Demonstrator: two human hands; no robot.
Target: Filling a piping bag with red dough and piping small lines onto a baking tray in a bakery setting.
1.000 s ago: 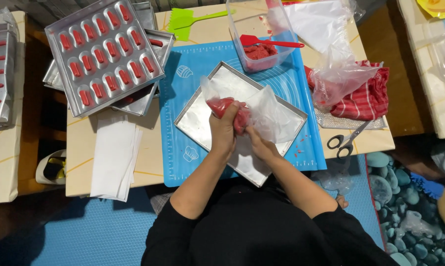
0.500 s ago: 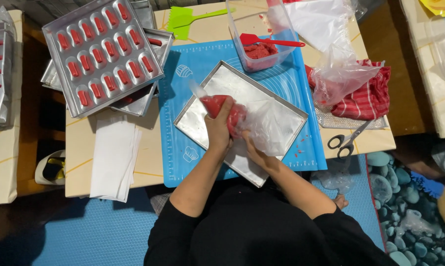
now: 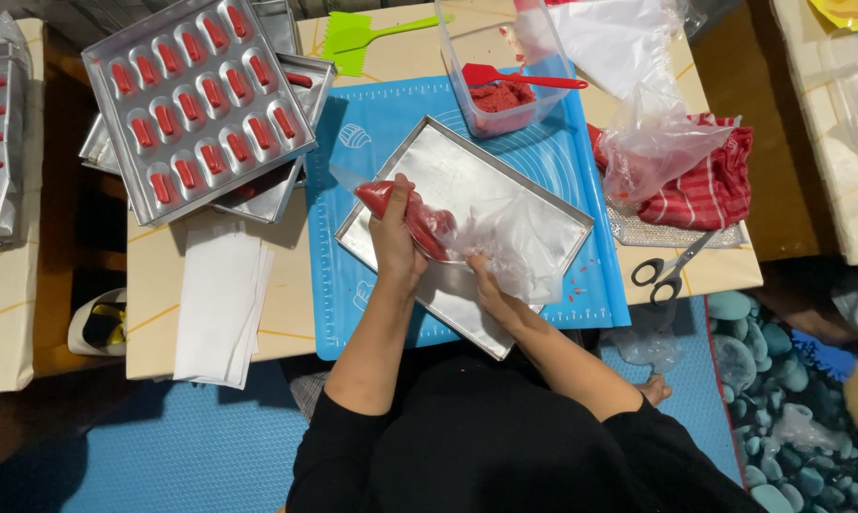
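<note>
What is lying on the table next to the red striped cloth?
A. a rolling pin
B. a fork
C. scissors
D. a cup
C: the scissors with black handles lie on the table just below the red striped cloth, near the edge of the blue mat.

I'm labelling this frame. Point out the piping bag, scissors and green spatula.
piping bag (image 3: 419,220), head view, red filled part.
scissors (image 3: 664,271), head view, near the pivot.
green spatula (image 3: 348,46), head view, blade.
</note>
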